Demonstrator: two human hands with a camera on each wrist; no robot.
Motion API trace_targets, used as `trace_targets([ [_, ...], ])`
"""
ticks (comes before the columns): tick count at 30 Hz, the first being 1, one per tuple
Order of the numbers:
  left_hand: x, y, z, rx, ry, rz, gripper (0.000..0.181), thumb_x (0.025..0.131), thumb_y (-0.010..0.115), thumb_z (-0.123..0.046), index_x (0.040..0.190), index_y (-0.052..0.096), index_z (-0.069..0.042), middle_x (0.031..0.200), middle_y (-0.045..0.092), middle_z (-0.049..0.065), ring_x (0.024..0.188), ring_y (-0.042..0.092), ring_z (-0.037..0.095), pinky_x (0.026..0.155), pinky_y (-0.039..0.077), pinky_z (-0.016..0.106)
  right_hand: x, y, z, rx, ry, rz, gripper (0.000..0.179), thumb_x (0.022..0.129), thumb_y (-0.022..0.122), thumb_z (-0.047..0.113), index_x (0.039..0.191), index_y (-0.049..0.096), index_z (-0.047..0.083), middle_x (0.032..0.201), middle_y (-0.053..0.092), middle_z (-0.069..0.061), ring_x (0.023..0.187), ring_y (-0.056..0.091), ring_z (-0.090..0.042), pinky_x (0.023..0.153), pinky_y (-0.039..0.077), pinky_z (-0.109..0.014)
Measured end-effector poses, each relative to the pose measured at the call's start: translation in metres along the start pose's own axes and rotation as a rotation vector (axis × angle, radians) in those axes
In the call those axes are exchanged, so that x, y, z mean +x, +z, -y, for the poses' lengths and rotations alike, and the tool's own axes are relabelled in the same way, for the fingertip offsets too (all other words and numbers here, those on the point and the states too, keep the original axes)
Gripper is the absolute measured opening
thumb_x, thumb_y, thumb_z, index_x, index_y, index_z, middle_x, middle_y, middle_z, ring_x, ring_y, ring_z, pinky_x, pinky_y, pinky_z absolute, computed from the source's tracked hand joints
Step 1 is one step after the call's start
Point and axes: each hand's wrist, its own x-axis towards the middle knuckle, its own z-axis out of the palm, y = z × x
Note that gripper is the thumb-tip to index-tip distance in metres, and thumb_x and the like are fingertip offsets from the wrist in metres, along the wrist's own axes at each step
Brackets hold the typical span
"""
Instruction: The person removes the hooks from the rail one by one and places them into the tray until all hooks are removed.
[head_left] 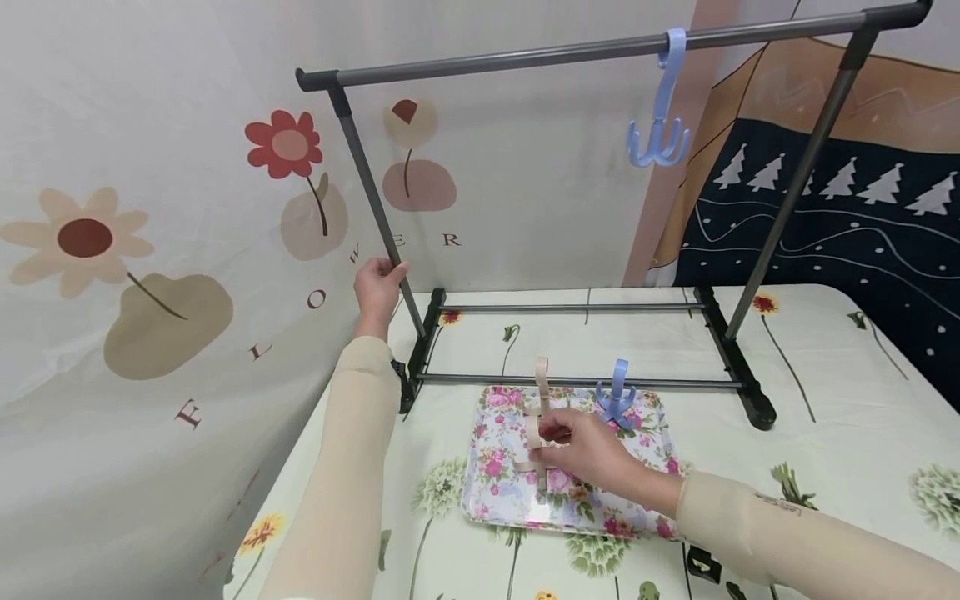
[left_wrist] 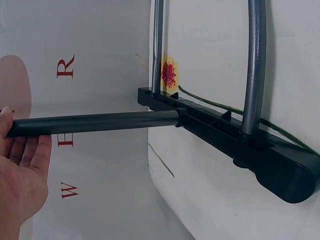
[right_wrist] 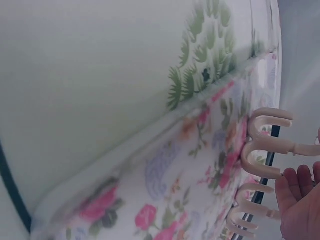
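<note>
My left hand grips the left upright post of a dark grey clothes rack; the left wrist view shows fingers wrapped under it. Low at the front, my right hand pinches a beige multi-prong hook over a floral-patterned tray. Another beige hook lies beside it. To the right, a light blue multi-prong hook also lies on the tray. A matching blue hook hangs from the rack's top rail, toward its right end.
The rack stands on black feet joined by two thin lower bars. Beneath is a white flower-print tablecloth. Behind and left hangs a flower-printed curtain. Navy fabric with white trees is at the right.
</note>
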Motion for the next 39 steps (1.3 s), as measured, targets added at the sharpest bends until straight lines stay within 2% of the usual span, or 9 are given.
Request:
trace_targets([
  [4, 0.0, 0.001, 0.0, 0.0, 0.003, -0.004, 0.024, 0.097, 0.067, -0.023, 0.107, 0.062, -0.003, 0.103, 0.063, 0.008, 0.099, 0.057, 0.023, 0.09, 0.044, 0.04, -0.004, -0.007, 0.006, 0.004, -0.011, 0.0, 0.032, 0.082, 0.082, 0.024, 0.107, 0.069, 0.009, 0.103, 0.069, -0.002, 0.099, 0.067, -0.025, 0.086, 0.054, -0.033],
  [10, 0.0, 0.001, 0.002, -0.006, 0.015, -0.008, 0.022, 0.096, 0.067, -0.022, 0.105, 0.062, -0.003, 0.102, 0.063, 0.008, 0.098, 0.056, 0.023, 0.089, 0.043, 0.04, -0.009, -0.017, 0.012, -0.01, -0.07, 0.008, 0.038, 0.08, 0.084, 0.02, 0.11, 0.068, 0.003, 0.106, 0.069, -0.01, 0.1, 0.066, -0.032, 0.09, 0.053, -0.038],
  [18, -0.002, 0.0, 0.0, 0.003, 0.011, -0.005, 0.023, 0.097, 0.066, -0.024, 0.105, 0.061, -0.003, 0.102, 0.062, 0.009, 0.097, 0.056, 0.023, 0.088, 0.043, 0.04, -0.017, -0.039, 0.025, -0.02, -0.069, -0.002, 0.045, 0.079, 0.084, 0.032, 0.113, 0.067, 0.007, 0.109, 0.067, -0.002, 0.104, 0.064, -0.03, 0.091, 0.051, -0.042],
  [24, -0.002, 0.0, 0.0, 0.001, 0.003, 0.0, 0.023, 0.097, 0.066, -0.024, 0.106, 0.061, -0.003, 0.104, 0.063, 0.009, 0.099, 0.056, 0.023, 0.089, 0.044, 0.04, -0.014, -0.058, 0.031, -0.048, -0.051, -0.075, 0.039, 0.082, 0.082, 0.03, 0.112, 0.068, 0.01, 0.109, 0.068, -0.002, 0.103, 0.066, -0.022, 0.087, 0.054, -0.031],
  [33, 0.0, 0.0, 0.0, -0.009, -0.002, 0.001, 0.022, 0.097, 0.067, -0.023, 0.107, 0.062, -0.003, 0.104, 0.063, 0.009, 0.099, 0.057, 0.023, 0.091, 0.044, 0.04, 0.003, -0.095, 0.056, -0.045, -0.029, -0.206, 0.035, 0.089, 0.077, 0.028, 0.114, 0.067, 0.006, 0.11, 0.068, -0.009, 0.102, 0.067, -0.024, 0.081, 0.055, -0.024],
  [39, -0.001, -0.002, 0.001, -0.006, -0.007, 0.005, 0.023, 0.097, 0.067, -0.024, 0.106, 0.062, -0.004, 0.103, 0.063, 0.008, 0.099, 0.057, 0.023, 0.092, 0.043, 0.041, 0.02, -0.124, 0.072, -0.113, -0.087, -0.342, 0.039, 0.094, 0.07, 0.034, 0.117, 0.067, 0.003, 0.112, 0.069, -0.011, 0.101, 0.066, -0.023, 0.078, 0.051, -0.016],
])
